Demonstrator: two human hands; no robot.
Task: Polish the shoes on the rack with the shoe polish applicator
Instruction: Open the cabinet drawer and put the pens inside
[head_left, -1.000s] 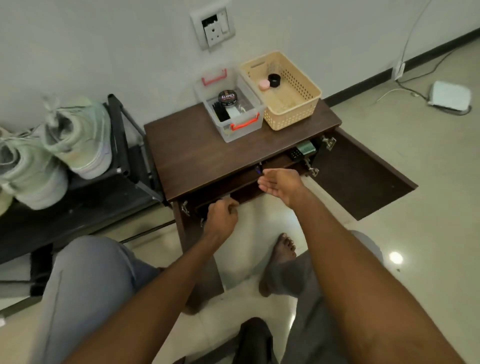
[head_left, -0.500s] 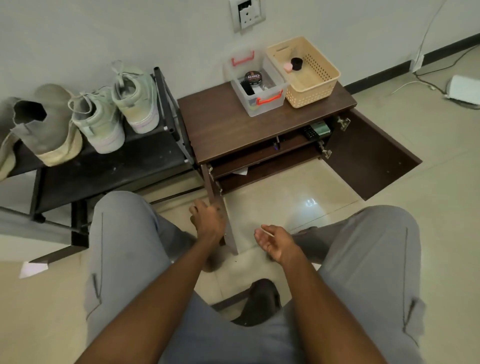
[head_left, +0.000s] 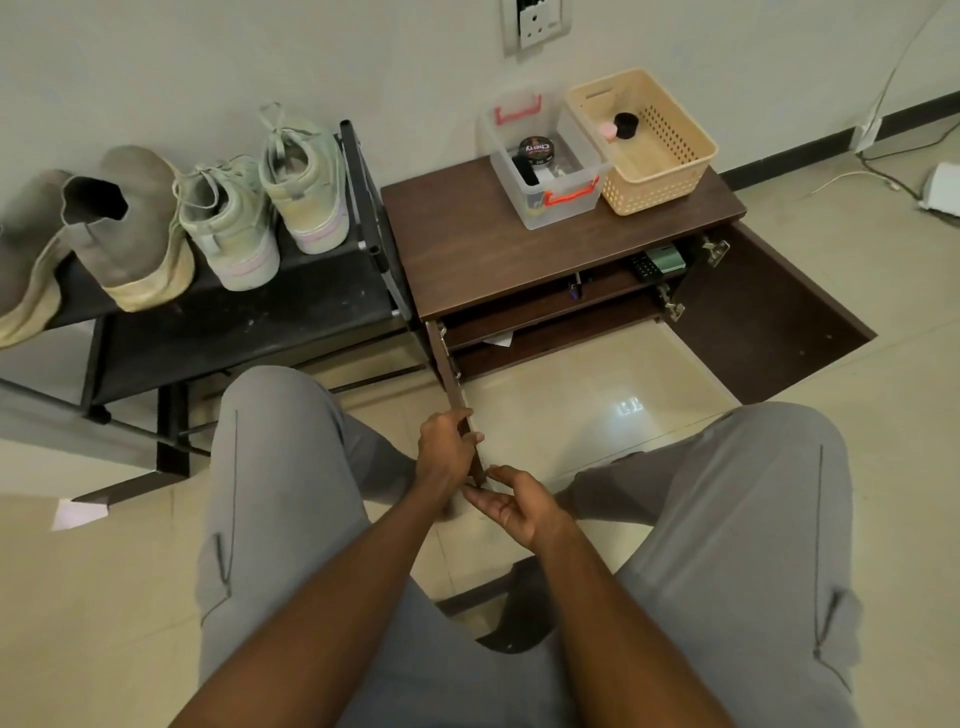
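The left hand (head_left: 448, 451) grips the free edge of the left cabinet door (head_left: 457, 400), its fingers curled round the thin brown panel, which stands swung out toward the person. The right hand (head_left: 514, 503) sits just beside the door's lower corner with its fingers loosely spread and holding nothing; whether the fingertips touch the door cannot be told. The right cabinet door (head_left: 769, 312) lies swung wide open over the floor.

On the brown cabinet's surface (head_left: 467, 244), at its back right corner, a clear plastic box (head_left: 545, 156) with red handles stands touching a beige perforated basket (head_left: 654, 156). Inside the clear box lies a round black shoe polish tin (head_left: 537, 151) and, beside it, a dark oblong thing that may be the applicator (head_left: 524, 169). The basket holds a small black jar (head_left: 626, 125) and a pink item (head_left: 606, 129).

Left of the cabinet, just beside its left edge, stands a black shoe rack (head_left: 234, 317). On its top shelf, 2 pale green sneakers (head_left: 270, 197) stand heel-out at the right end, and 1 grey ankle boot (head_left: 124, 228) stands beside them; a further boot runs off the left edge of view.
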